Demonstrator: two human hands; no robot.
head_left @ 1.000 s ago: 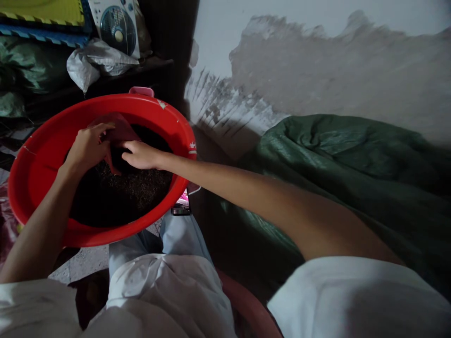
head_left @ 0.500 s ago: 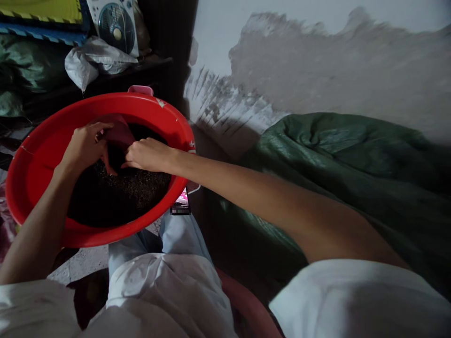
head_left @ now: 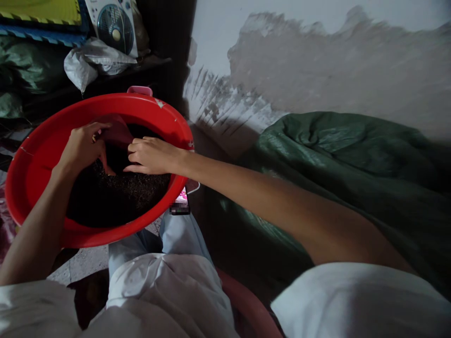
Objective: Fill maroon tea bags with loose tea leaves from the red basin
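A large red basin holds a heap of dark, loose, curly dried bits. Inside it, a dark pink bag-like piece stands tilted over the heap; its exact kind is hard to tell in the shade. My left hand is closed on the near left edge of this piece, thumb pointing down toward the bits. At its right edge is my right hand, just above the heap, fingers bent and thumb held apart from them. Its fingertips are partly hidden, and nothing shows between them.
A phone with a lit screen lies by the basin's near right rim. On the right a big green woven sack leans by the stained wall. Back left are a white bag, a fan box and foam mats.
My right hand has shifted slightly right, and its thumb and fingers have parted more. My left hand and the pink piece stay nearly where they were.
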